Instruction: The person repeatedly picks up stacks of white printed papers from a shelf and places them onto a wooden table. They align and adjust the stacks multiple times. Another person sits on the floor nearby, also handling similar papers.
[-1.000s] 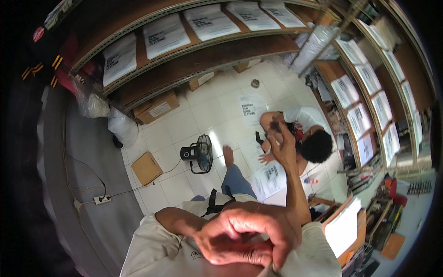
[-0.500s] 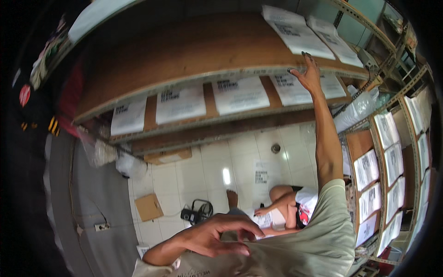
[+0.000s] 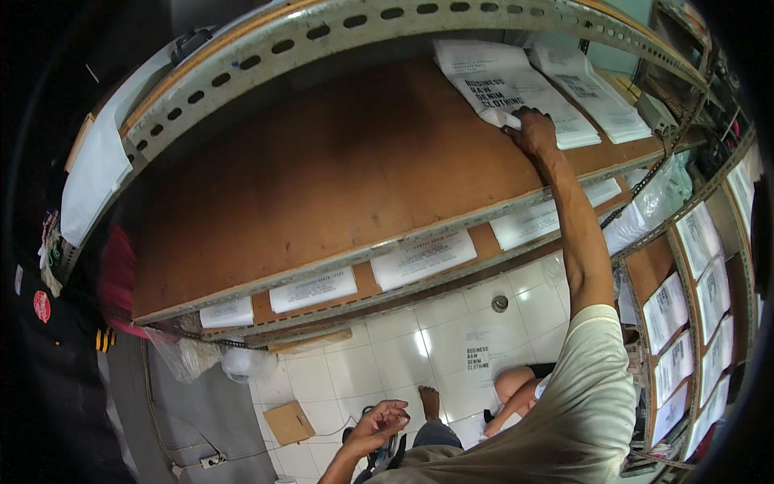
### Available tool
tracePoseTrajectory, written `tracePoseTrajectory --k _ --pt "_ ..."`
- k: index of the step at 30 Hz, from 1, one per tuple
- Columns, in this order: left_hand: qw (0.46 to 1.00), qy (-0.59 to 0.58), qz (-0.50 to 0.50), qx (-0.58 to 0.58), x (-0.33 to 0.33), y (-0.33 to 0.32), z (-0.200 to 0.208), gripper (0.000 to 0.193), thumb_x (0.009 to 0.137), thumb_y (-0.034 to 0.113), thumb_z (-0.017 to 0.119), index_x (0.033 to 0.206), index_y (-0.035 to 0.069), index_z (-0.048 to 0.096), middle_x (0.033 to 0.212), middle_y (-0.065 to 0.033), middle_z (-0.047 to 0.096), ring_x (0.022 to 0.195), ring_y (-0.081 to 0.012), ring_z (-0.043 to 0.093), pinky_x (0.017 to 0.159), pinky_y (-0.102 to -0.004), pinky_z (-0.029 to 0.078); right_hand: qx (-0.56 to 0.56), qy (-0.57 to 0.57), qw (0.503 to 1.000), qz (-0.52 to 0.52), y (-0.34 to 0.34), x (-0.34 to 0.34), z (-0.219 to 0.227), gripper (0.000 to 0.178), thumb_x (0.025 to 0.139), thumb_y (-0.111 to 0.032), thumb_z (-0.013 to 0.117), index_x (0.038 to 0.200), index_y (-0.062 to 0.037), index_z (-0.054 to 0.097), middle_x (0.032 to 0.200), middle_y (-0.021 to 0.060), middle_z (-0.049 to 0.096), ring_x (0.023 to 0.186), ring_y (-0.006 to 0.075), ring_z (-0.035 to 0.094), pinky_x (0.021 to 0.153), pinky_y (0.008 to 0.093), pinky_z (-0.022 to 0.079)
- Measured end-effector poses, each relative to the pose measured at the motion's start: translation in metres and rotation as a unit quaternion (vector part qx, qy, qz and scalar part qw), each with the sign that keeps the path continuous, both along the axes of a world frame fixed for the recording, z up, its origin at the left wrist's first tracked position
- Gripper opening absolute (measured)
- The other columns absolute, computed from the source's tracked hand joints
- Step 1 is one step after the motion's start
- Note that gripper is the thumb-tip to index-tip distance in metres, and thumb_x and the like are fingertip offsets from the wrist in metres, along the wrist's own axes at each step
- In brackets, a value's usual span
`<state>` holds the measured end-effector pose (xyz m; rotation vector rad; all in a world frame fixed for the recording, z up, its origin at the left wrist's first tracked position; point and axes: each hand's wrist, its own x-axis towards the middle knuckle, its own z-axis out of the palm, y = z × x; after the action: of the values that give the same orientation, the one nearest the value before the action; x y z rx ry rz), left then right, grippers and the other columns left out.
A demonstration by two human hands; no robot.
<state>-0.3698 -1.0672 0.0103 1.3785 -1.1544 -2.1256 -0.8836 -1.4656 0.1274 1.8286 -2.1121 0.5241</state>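
Note:
My right hand [image 3: 532, 129] reaches up onto a brown wooden shelf [image 3: 322, 177] and grips the near edge of a flat white packet [image 3: 504, 85] printed with dark text. A second white packet [image 3: 588, 93] lies just to its right. My left hand [image 3: 383, 421] hangs low near my waist with its fingers loosely spread and nothing in it. The perforated metal rail [image 3: 363, 24] of the shelf above curves across the top of the view.
Lower shelves hold more white packets [image 3: 423, 258]. Further shelving with packets stands at the right [image 3: 677, 323]. On the white tiled floor a person's arm [image 3: 516, 395] shows beside a paper sheet [image 3: 477, 355]; a cardboard box [image 3: 289, 423] and power strip [image 3: 211, 461] lie left.
The view has tilted upward toward the top shelf. My right hand rose from the shelf's edge onto the white packet and closed on it. My left hand dropped lower and away.

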Motion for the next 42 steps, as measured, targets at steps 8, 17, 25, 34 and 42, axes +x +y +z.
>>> tracePoseTrajectory --k 8,17,25,34,42 --pt "0.970 -0.081 0.026 -0.228 0.027 -0.003 -0.025 0.035 0.093 0.004 0.066 0.126 0.002 0.055 0.099 -0.0054 0.066 0.100 -0.0149 0.062 0.093 -0.0335 0.051 -0.078 0.172 0.981 0.032 0.016 0.015 0.008 0.026 0.078 -0.028 0.072 0.095 -0.0087 0.069 0.091 0.0120 0.071 0.090 0.0303 0.068 0.085 0.0432 0.049" --pt "0.690 -0.172 0.021 -0.703 -0.002 -0.085 0.180 0.079 0.076 0.019 0.083 0.141 0.001 0.043 0.142 -0.0215 0.049 0.132 -0.0371 0.046 0.109 -0.0463 0.038 -0.204 0.239 0.939 0.139 0.271 0.139 0.116 0.022 0.072 -0.005 0.066 0.093 -0.0084 0.062 0.088 0.0097 0.066 0.084 0.0270 0.066 0.075 0.0394 0.048" --pt "0.680 -0.085 -0.143 -0.714 0.000 -0.014 0.248 0.056 0.074 0.025 0.080 0.120 -0.002 0.064 0.096 -0.0232 0.071 0.091 -0.0343 0.070 0.087 -0.0397 0.053 -0.230 0.230 0.930 0.168 0.546 0.280 0.191 0.049 0.066 -0.025 0.083 0.107 -0.0047 0.067 0.098 0.0127 0.069 0.086 0.0314 0.066 0.075 0.0405 0.051" --pt "0.786 0.002 -0.550 -0.283 0.152 0.299 0.131 0.060 0.084 0.019 0.077 0.135 -0.001 0.054 0.130 -0.0151 0.061 0.120 -0.0248 0.057 0.105 -0.0398 0.044 -0.187 0.153 0.967 0.081 0.917 0.447 0.128 0.033 0.062 -0.022 0.070 0.092 -0.0094 0.067 0.087 0.0049 0.067 0.072 0.0207 0.065 0.063 0.0367 0.050" --pt "0.623 0.205 -0.551 -0.516 0.152 0.550 0.172 0.059 0.076 0.012 0.078 0.129 0.000 0.056 0.124 -0.0244 0.061 0.107 -0.0365 0.065 0.092 -0.0386 0.051 -0.099 0.181 0.975 -0.078 1.180 0.552 0.126 0.027 0.060 -0.022 0.066 0.083 -0.0080 0.065 0.086 0.0028 0.065 0.078 0.0179 0.064 0.072 0.0351 0.052"
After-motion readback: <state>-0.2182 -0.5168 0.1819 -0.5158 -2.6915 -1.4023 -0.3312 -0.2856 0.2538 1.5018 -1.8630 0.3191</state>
